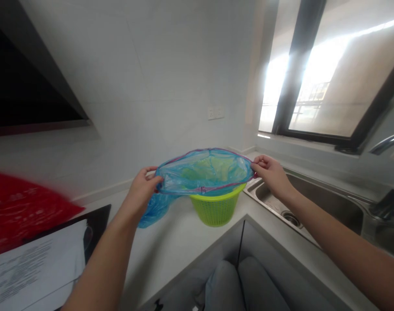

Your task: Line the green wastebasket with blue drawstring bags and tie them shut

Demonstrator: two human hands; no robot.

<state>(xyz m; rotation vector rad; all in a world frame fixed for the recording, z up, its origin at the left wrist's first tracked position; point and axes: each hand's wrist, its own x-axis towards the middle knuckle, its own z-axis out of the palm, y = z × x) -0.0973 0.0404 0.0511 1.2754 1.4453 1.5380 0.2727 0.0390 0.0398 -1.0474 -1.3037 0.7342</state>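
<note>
A translucent blue plastic bag (176, 176) with a purple-red rim is stretched wide between my hands. My left hand (145, 185) pinches its left edge and my right hand (265, 167) pinches its right edge. Beneath the bag stands a lime-green slotted basket (215, 210) on the white countertop (174, 246); its far part shows through the film. Some blue plastic (155, 211) hangs or lies below my left hand, and I cannot tell whether it belongs to the same bag.
A steel sink (326, 198) with a faucet (386, 142) lies to the right, under a window. On the left, a printed paper sheet (38, 268) lies on a black cooktop (101, 216), with a blurred red cloth or bag (25, 211) beside it. Wall outlets (215, 112) sit behind the basket.
</note>
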